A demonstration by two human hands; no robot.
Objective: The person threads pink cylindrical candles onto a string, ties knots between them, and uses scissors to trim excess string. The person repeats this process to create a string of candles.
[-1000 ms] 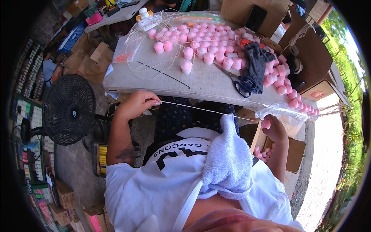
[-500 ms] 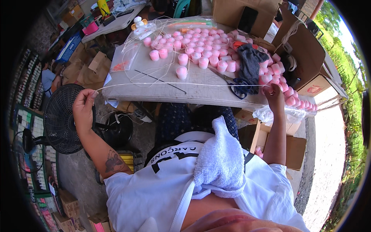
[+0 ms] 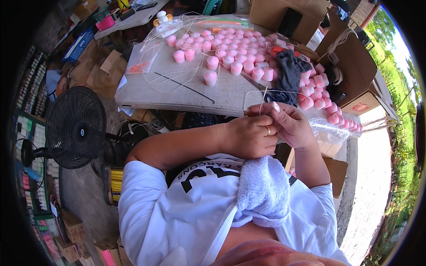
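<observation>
My left hand [image 3: 250, 137] and my right hand [image 3: 293, 127] meet just off the table's near edge, fingers closed and pressed together. Between them they pinch a thin white string [image 3: 255, 91], which rises in a loose loop over the table edge. Exactly where each fingertip grips it is partly hidden. Just beyond lie a dark grey cloth [image 3: 290, 71] and scissors [image 3: 255, 83], partly covered. Many short pink-and-white cylinders [image 3: 236, 67] stand in a crowd on the grey table [image 3: 146, 95], some toppled at the right.
A thin dark rod [image 3: 186, 88] and loose white string lie on the table's left part, near a clear plastic bag [image 3: 142, 60]. Open cardboard boxes [image 3: 350, 66] border the right side, one with a dark phone [image 3: 290, 22] against it. A black fan [image 3: 75, 126] stands at left.
The string was stretched wide between my two hands. My left hand has since swung right across my body, and my right hand has come left and down, so both now meet.
</observation>
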